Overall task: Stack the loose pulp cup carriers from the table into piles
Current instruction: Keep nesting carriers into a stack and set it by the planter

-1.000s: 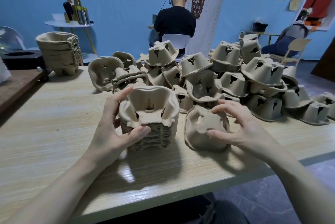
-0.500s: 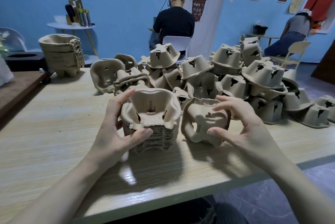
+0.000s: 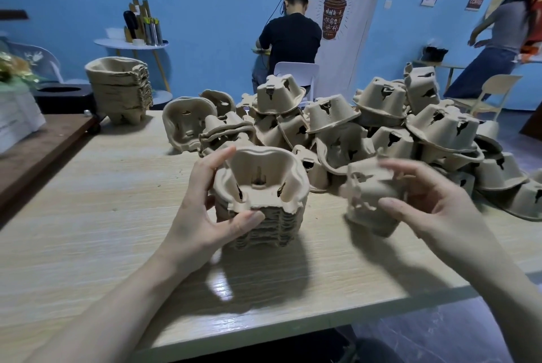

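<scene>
A short pile of nested brown pulp carriers (image 3: 261, 198) stands on the wooden table (image 3: 88, 216) in front of me. My left hand (image 3: 205, 216) grips its left side, thumb at the front rim and fingers behind. My right hand (image 3: 425, 204) holds a single loose carrier (image 3: 369, 195) lifted off the table, just right of the pile, thumb in front and fingers curled over its top. The lifted carrier is blurred. A big heap of loose carriers (image 3: 381, 133) covers the far right part of the table.
A finished tall pile (image 3: 120, 86) stands at the table's far left corner. A darker wooden surface (image 3: 35, 151) adjoins on the left. Behind the table a person sits on a white chair (image 3: 296, 72); another person stands at far right.
My right hand has lifted the single carrier off the table and turned it, keeping it beside the pile. My left hand has stayed on the pile.
</scene>
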{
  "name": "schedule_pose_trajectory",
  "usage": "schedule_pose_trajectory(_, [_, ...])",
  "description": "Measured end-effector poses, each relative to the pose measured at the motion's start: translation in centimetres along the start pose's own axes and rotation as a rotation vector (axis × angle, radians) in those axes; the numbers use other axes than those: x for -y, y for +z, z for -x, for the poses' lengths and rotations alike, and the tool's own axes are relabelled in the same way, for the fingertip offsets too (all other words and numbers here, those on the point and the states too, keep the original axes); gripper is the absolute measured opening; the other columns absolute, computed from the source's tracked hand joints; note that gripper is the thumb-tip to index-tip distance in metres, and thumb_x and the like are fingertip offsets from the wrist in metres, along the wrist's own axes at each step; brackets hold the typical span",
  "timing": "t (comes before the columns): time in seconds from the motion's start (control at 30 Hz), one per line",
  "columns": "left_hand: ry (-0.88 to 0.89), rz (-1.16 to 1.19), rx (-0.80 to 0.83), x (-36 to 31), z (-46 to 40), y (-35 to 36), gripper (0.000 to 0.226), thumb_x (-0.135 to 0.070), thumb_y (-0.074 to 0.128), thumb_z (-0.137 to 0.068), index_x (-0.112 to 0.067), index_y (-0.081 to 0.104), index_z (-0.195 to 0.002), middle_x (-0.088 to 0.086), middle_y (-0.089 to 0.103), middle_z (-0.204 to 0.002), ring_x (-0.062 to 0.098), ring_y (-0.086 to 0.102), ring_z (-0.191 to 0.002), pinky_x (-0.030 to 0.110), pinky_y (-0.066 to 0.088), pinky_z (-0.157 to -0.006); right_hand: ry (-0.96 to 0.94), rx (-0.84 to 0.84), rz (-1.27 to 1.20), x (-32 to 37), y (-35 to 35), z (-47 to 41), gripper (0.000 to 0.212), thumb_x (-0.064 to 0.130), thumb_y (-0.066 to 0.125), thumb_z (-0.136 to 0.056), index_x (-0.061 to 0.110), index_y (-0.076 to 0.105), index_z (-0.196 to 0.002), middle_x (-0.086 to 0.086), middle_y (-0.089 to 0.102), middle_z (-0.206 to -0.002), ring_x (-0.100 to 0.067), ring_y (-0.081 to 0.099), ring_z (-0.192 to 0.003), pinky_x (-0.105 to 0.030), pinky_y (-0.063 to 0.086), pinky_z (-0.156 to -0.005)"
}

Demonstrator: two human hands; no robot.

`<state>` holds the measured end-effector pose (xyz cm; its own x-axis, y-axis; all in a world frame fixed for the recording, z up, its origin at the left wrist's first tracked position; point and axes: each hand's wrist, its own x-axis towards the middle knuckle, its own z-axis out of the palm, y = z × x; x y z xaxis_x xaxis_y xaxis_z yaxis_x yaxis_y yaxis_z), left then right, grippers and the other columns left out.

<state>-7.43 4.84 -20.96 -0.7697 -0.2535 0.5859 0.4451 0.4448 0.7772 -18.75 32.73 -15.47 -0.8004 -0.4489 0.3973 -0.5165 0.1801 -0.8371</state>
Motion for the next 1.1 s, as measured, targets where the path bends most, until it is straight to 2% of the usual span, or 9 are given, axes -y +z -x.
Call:
schedule_pose_trajectory(0.1, [0.013,-0.021,-0.016,-0.2,0.0,0.1,0.088,-0.051,0.077,-0.066,-0.026,0.040,-0.142,0.001,0.046,-0.140,0.000,0.046,-0.128,0.007,0.039,-0.096,-0.122,-0.109,-0.032,0.6,0.3,-0.6,0.074,-0.006,0.065,-0.084,0.048,0.049,-0.132,0.010,0.069,-0.079,-0.009,0.062,-0.077,-0.028,0.055,-0.080])
schedule_pose_trajectory(0.17, [0.024,-0.026,-0.018,-0.2,-0.1,0.1,0.086,-0.051,0.077,-0.066,-0.029,0.040,-0.141,-0.002,0.046,-0.139,-0.001,0.046,-0.128,0.007,0.038,-0.097,-0.221,-0.143,-0.009,1.1,0.7,-1.2,0.066,-0.005,0.067,-0.085,0.041,0.054,-0.131,0.011,0.072,-0.088,-0.009,0.065,-0.083,-0.022,0.054,-0.081])
schedule_pose_trajectory(0.3, [0.030,-0.008,-0.010,0.0,-0.1,0.1,0.085,-0.050,0.078,-0.067,-0.031,0.040,-0.141,-0.002,0.045,-0.138,0.003,0.046,-0.129,0.008,0.039,-0.097,-0.423,-0.152,0.017,2.8,2.3,-2.1,0.028,0.001,0.068,-0.085,0.025,0.067,-0.099,0.008,0.070,-0.091,-0.017,0.066,-0.085,-0.024,0.053,-0.080])
schedule_pose_trajectory(0.4, [0.016,-0.009,-0.015,0.2,0.0,0.2,0.088,-0.047,0.078,-0.067,-0.030,0.038,-0.143,0.000,0.044,-0.142,0.006,0.045,-0.132,0.010,0.039,-0.100,-0.575,-0.073,0.091,3.5,3.9,-2.5,0.027,-0.003,0.065,-0.086,0.021,0.065,-0.097,0.016,0.068,-0.091,-0.004,0.063,-0.086,-0.016,0.048,-0.079])
schedule_pose_trajectory(0.53, [-0.025,-0.002,-0.022,0.1,-0.1,0.2,0.098,-0.046,0.079,-0.065,-0.024,0.032,-0.149,0.002,0.043,-0.146,0.006,0.045,-0.134,0.015,0.040,-0.103,-0.682,0.028,0.191,3.6,5.5,-2.8,0.019,-0.005,0.059,-0.086,0.009,0.068,-0.096,0.000,0.070,-0.099,-0.015,0.065,-0.097,-0.020,0.045,-0.082])
schedule_pose_trajectory(0.7, [-0.082,0.015,-0.026,0.4,0.1,0.2,0.116,-0.063,0.082,-0.061,-0.040,0.019,-0.154,-0.009,0.033,-0.157,0.016,0.034,-0.145,0.050,0.037,-0.115,-0.731,0.066,0.302,2.9,6.3,-2.6,0.016,-0.007,0.058,-0.087,0.002,0.069,-0.094,-0.002,0.068,-0.098,-0.018,0.064,-0.098,-0.030,0.051,-0.081])
schedule_pose_trajectory(0.8, [-0.114,0.024,-0.035,0.3,0.0,0.1,0.118,-0.073,0.081,-0.055,-0.051,0.016,-0.151,-0.012,0.027,-0.161,0.020,0.028,-0.149,0.057,0.032,-0.115,-0.717,0.096,0.320,2.7,6.7,-2.4,0.016,-0.004,0.057,-0.089,0.004,0.069,-0.095,-0.001,0.067,-0.102,-0.017,0.063,-0.101,-0.036,0.053,-0.082])
schedule_pose_trajectory(1.0, [-0.128,0.032,-0.009,-0.1,0.2,0.0,0.111,-0.074,0.079,-0.057,-0.064,0.013,-0.145,-0.014,0.029,-0.158,0.013,0.033,-0.146,0.049,0.034,-0.117,-0.632,0.151,0.367,2.5,6.7,-1.8,0.020,0.001,0.057,-0.089,0.013,0.070,-0.100,0.002,0.060,-0.117,-0.011,0.060,-0.106,-0.030,0.051,-0.085])
schedule_pose_trajectory(1.1, [-0.152,0.026,0.028,-0.3,0.2,-0.1,0.117,-0.080,0.074,-0.057,-0.058,0.004,-0.148,-0.026,0.022,-0.155,-0.003,0.028,-0.144,0.025,0.033,-0.116,-0.572,0.167,0.332,2.7,6.6,-1.3,0.024,0.003,0.059,-0.088,0.016,0.069,-0.105,0.004,0.058,-0.120,-0.005,0.058,-0.105,-0.017,0.045,-0.085])
